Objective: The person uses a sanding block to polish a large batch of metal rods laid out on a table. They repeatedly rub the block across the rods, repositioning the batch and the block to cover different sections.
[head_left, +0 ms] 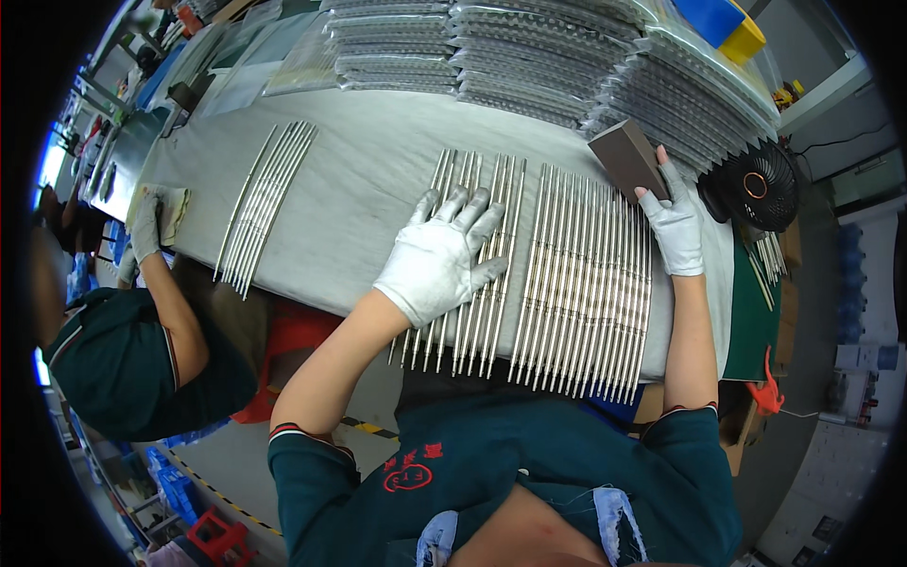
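My left hand (436, 255), in a whitish glove with grey-stained fingertips, lies flat with fingers spread over a group of slim metal rods (491, 326). To its right a wider row of shiny metal rods (586, 283) lies side by side, their near ends sticking out past the table edge. My right hand (675, 222) wears a similar glove with bare thumb and finger tips. It grips a brown-grey rectangular block (627, 159) near the far right end of that row. The block's underside is hidden.
Another set of rods (267, 208) lies on the pale table cover (359, 189) to the left. Stacked plastic-wrapped packs (539, 57) line the far side. A black fan (753, 186) stands at right. On the left, a co-worker's gloved hand (146, 227) rests by a cloth (175, 213).
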`<state>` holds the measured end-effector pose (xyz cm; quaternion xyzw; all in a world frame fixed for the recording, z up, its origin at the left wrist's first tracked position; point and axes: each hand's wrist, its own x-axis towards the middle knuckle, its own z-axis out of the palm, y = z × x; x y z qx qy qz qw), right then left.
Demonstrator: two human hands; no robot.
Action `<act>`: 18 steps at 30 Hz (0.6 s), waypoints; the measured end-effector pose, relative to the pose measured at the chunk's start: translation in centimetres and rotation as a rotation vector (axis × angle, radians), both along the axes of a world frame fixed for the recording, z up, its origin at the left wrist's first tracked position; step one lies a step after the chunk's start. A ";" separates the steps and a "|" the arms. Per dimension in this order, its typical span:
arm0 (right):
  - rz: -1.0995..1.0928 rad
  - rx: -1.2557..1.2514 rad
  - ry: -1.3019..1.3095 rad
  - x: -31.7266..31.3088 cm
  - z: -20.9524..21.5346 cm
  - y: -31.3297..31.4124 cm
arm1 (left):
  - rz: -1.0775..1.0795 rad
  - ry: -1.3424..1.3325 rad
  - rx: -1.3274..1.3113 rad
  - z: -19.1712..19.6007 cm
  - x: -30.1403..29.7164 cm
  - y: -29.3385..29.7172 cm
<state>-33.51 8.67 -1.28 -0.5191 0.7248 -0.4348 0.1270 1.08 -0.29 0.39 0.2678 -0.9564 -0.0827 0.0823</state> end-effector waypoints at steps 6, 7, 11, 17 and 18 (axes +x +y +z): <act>0.004 -0.138 -0.135 0.2 -0.3 -0.2 | -0.020 0.037 0.042 0.1 -0.7 0.3; -0.005 -0.128 -0.100 0.1 -0.4 -0.3 | -0.019 0.040 0.046 0.1 -0.7 0.3; -0.018 -0.149 0.026 0.1 -0.4 -0.4 | -0.014 0.033 0.073 0.3 -0.7 0.3; -0.066 -0.067 0.030 0.1 -0.3 -0.2 | -0.010 0.034 0.083 0.0 -0.6 0.2; -0.062 -0.070 0.047 0.1 -0.3 -0.2 | -0.008 0.035 0.086 0.1 -0.6 0.1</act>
